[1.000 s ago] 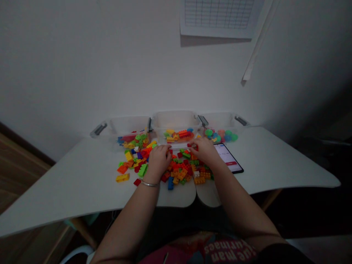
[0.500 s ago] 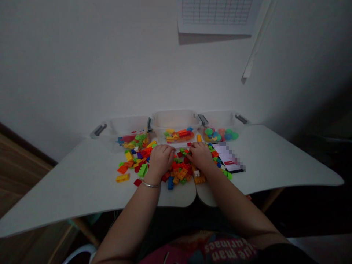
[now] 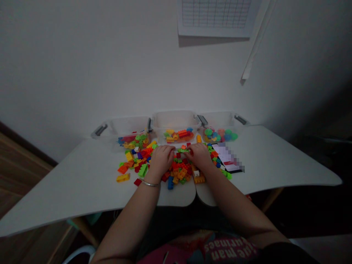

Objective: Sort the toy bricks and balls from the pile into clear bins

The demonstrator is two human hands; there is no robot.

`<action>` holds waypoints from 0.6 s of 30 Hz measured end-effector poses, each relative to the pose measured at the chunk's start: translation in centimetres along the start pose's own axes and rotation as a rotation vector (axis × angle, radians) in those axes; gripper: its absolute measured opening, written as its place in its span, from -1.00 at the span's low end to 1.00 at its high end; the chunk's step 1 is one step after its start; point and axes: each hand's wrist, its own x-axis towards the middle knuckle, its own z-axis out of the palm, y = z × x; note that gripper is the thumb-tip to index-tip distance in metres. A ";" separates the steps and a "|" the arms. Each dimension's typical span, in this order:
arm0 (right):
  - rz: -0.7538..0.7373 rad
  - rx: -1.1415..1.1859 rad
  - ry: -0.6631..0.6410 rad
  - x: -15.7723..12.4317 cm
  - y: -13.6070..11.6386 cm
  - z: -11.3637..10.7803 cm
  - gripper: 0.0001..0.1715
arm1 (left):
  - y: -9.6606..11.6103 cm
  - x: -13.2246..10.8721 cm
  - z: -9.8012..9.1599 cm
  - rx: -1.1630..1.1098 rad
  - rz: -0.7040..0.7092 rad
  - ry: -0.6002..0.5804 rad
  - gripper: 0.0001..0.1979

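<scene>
Several coloured building blocks point(image 3: 180, 172) lie in a loose heap on the white table, under and around both hands. My left hand point(image 3: 162, 159) rests over the heap's left-middle part, its fingers curled inward to the right; what they hold, if anything, is hidden. Opposite it, my right hand point(image 3: 199, 156) has its thumb and fingers pinched together, pointing left. A small orange building block point(image 3: 183, 147) shows at those right fingertips, in the gap between the hands. Green and dark red blocks lie just below it.
Three clear plastic boxes point(image 3: 176, 119) with grey latches stand along the wall, holding coloured pieces. A tablet or phone point(image 3: 227, 157) with a lit screen lies right of the heap. The white table point(image 3: 280, 157) has a seam and a rounded notch at its front edge.
An orange building block now shows at my right fingertips, where it was not visible before. My right hand has shifted very slightly; my left hand stays nearly in place.
</scene>
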 end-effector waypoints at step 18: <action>-0.371 0.253 0.113 -0.4 -0.2 1.0 -0.87 | -1.0 0.1 0.8 -0.185 0.204 0.013 -0.76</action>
